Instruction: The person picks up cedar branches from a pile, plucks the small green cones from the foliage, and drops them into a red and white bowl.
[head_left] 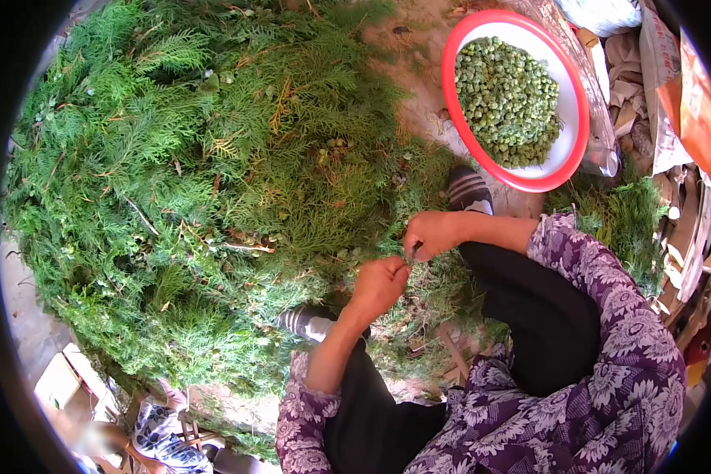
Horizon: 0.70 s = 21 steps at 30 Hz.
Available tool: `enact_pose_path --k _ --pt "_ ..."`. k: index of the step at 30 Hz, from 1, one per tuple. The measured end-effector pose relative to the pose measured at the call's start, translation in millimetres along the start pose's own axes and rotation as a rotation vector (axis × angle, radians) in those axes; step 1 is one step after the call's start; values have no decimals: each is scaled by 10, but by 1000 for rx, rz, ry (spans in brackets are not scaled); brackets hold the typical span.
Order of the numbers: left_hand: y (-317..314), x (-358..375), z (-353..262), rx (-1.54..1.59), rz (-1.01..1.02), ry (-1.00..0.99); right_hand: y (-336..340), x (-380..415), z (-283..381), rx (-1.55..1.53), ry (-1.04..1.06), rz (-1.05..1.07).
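Both hands, left hand point(378, 286) and right hand point(428, 235), pinch a small sprig point(410, 254) in closed fingers over the cypress pile point(197, 174), apparently stripping cones; next calls for reaching the red-rimmed basin point(570, 87).

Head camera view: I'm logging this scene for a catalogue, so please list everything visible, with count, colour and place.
Cut evergreen branches: one big heap, green, left and centre on the ground.
Smaller branch pile: one, green, right, beside the basin.
Basin: one, red rim, white inside, upper right.
Small round cones: many, green, heaped in the basin.
Sacks and cardboard: several, white, tan, orange, far right edge.
Shoes: two, dark with white stripes, among the branches.
Another person: one, patterned clothing, bottom left.
Left hand: closed grip on a sprig, centre.
Right hand: pinching the same sprig; purple floral sleeve.
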<state>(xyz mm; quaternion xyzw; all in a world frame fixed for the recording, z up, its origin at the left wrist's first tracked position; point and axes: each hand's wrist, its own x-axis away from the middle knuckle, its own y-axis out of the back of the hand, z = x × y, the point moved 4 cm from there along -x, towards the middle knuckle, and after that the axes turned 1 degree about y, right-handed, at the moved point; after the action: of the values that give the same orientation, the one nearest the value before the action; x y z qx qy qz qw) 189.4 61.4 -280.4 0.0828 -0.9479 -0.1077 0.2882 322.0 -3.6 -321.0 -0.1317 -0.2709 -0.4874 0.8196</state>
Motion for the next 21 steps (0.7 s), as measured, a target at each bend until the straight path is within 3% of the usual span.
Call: enact_pose_path --k 1,2,3,5,7,11,13,14,16,21 --pt "-2 16 -16 1 1 -1 -30 -16 -51 486 139 -53" --pt "-24 42 -48 35 88 19 -51 13 -155 486 138 -54" --pt "-41 62 -78 69 172 37 -31 63 -249 387 165 -97" --pt "-63 101 -82 101 152 11 35 102 -198 290 195 -132" --pt "-156 126 19 57 215 10 51 187 -378 -270 -376 -73" --pt "-238 159 128 23 265 14 152 28 -356 -278 -217 -234" --pt "-195 166 105 48 213 -7 153 -140 -281 152 56 -306" --pt "-170 170 92 48 212 -7 125 -190 -290 153 57 -306" --pt "-109 157 83 47 200 49 95 -253 -331 510 -73 -360" --pt "-108 148 90 35 191 48 33 -325 -411 594 -90 -306"
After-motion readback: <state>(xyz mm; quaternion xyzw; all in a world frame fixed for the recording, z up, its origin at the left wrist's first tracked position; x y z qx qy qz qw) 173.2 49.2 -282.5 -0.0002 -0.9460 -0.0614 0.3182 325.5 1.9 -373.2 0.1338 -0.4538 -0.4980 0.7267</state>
